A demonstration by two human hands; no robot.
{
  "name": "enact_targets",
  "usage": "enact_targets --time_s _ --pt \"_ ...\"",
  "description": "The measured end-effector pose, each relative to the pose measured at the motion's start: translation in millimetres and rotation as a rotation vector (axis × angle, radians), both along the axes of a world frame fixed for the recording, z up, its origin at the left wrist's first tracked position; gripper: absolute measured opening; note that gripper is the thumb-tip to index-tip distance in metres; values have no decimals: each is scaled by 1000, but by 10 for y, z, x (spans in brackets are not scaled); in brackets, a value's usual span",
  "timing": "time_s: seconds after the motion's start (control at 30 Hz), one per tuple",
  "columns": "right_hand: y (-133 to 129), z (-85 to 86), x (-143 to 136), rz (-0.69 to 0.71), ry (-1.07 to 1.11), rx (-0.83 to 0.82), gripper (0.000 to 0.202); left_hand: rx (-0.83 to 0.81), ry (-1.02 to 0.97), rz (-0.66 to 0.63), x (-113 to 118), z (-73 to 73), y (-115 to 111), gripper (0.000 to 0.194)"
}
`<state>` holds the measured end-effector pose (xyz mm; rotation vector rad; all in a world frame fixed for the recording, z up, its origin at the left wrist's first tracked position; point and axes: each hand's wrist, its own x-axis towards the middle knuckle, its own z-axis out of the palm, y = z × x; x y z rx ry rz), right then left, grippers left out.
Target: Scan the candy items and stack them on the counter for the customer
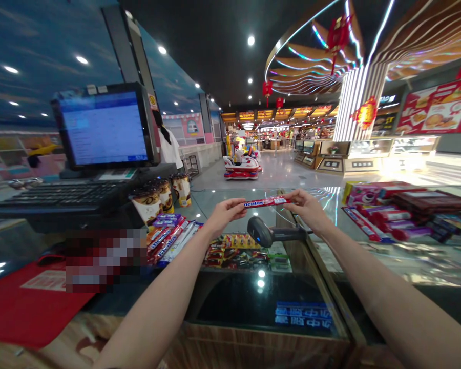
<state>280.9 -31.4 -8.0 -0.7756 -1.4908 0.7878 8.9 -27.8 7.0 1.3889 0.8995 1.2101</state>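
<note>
A red Mentos candy roll (pixel 265 202) is stretched level between my two hands, above the glass counter. My left hand (pixel 229 212) pinches its left end, and my right hand (pixel 302 205) pinches the right end. Just below the roll, a black barcode scanner (pixel 262 233) lies on the glass with its handle pointing right. To the left of my left hand sits a group of Mentos rolls (pixel 168 240) in red, white and purple wrappers. More candy rolls (pixel 388 218) are piled on the counter to the right of my right hand.
A monitor (pixel 103 128) and black keyboard (pixel 69 199) stand at the left, beside several patterned cups (pixel 182 189). A red mat (pixel 26 307) covers the near left. Brown packages (pixel 432 200) lie at the right. Beyond the counter are a kiddie ride (pixel 242 163) and a person (pixel 169 146).
</note>
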Motion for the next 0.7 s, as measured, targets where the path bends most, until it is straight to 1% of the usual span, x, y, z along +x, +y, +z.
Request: enact_targets --time_s 0.1,0.23,0.37,0.43,0.47,0.5,0.57,0.63,0.7 --pt "32 -25 -17 -11 -61 32 28 -14 6 -5 -22 -12 15 26" --pt "99 -77 -26 -96 -161 57 20 -13 -7 9 -53 -20 52 22" --pt "141 -102 27 -195 -280 39 19 -24 -31 57 -103 -25 95 20" --pt "116 -77 83 -194 -353 15 21 -30 -42 96 -143 -33 115 19" --pt "88 -55 116 -159 -392 0 22 -32 -50 117 -165 -40 123 19" --pt "51 -29 150 -93 -434 -19 24 -34 -57 136 -187 -48 130 18" --pt "-41 26 209 98 -528 -94 32 -35 -67 169 -225 -63 138 18" --pt "-140 67 234 235 -602 -147 47 -34 -73 187 -250 -74 139 19" --pt "-224 84 214 297 -695 -194 67 -33 -81 194 -261 -78 138 21"
